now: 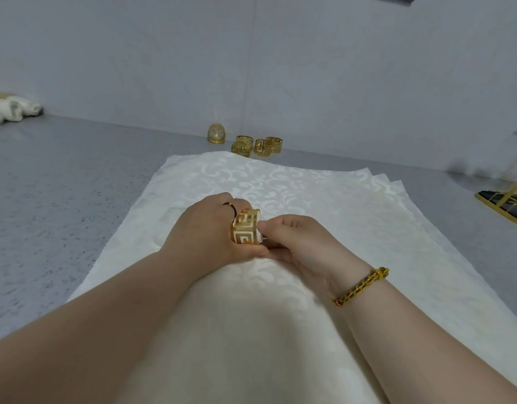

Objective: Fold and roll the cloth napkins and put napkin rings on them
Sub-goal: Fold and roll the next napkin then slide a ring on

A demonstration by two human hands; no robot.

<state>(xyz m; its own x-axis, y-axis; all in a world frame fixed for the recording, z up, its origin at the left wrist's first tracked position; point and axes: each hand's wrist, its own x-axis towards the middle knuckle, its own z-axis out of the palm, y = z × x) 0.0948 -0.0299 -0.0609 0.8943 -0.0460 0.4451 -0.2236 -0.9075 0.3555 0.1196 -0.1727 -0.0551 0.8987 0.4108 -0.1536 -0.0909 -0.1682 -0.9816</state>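
Napkin ring (246, 227) around rolled napkin (260, 233), in grip of left hand (206, 231), right hand (298, 240) pinching napkin end

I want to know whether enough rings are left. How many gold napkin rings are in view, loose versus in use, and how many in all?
Loose rings by the wall: 5
Ring in the left hand, over the rolled napkin: 1
Total: 6
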